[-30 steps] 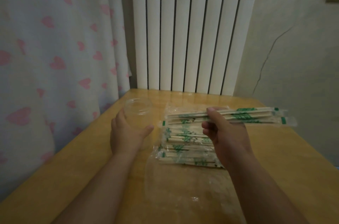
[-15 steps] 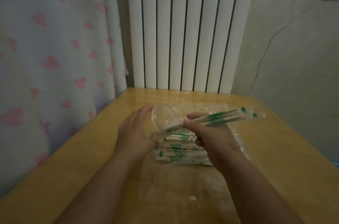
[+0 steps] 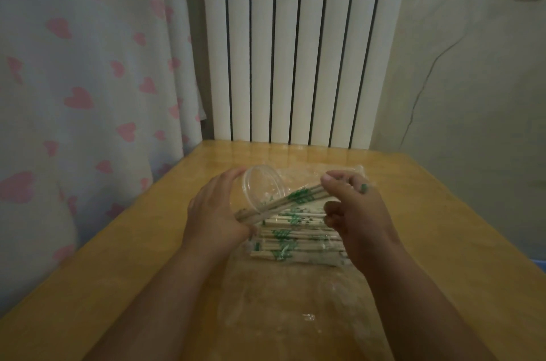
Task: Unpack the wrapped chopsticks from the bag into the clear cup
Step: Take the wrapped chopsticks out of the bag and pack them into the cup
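Clear cup (image 3: 261,187): upright a second ago, now tipped rightward; left hand (image 3: 215,213) fingers curled round it.
Wrapped chopsticks (image 3: 298,198): small bundle, pinched by right hand (image 3: 354,213) fingers; tips apparently inside the mouth, first batch nearly in.
Bag (image 3: 307,316): on counter (image 3: 428,227), mostly full.

The cup (image 3: 261,183), upright in the left hand (image 3: 215,213) a second ago, now tips its mouth toward 4 o'clock, and the right hand (image 3: 357,213) has slanted its wrapped chopsticks (image 3: 295,201) from level, their 8 o'clock ends pushed inside the cup.
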A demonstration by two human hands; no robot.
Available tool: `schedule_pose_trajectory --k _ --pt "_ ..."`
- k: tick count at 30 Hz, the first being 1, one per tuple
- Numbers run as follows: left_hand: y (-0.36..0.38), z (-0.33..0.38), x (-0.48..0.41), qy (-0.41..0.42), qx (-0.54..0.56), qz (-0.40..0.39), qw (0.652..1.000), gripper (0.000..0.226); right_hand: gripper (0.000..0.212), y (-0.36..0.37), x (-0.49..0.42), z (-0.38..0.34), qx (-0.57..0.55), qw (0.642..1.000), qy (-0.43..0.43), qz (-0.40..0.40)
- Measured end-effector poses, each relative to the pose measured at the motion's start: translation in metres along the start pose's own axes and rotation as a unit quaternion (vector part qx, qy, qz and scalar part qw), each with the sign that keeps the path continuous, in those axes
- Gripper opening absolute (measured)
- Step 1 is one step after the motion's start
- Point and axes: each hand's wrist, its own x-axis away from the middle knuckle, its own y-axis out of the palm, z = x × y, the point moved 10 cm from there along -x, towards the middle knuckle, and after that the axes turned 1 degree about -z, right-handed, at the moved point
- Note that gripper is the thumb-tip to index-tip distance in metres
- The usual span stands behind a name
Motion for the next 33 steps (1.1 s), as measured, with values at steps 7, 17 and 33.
schedule_pose_trajectory --k 7,17,33 --pt "0.000 0.002 0.002 0.003 -0.004 -0.002 1.000 0.103 0.025 -0.019 0.004 -0.012 0.031 0.994 -0.055 0.090" --pt "-0.001 -0.008 -0.001 -0.028 0.013 0.013 0.999 0.105 0.029 -0.023 0.001 -0.020 0.108 0.992 -0.036 0.045" --pt "0.004 -0.030 -0.004 -0.101 0.084 0.017 0.991 0.118 0.021 0.041 0.063 0.026 0.350 0.827 0.161 -0.409"
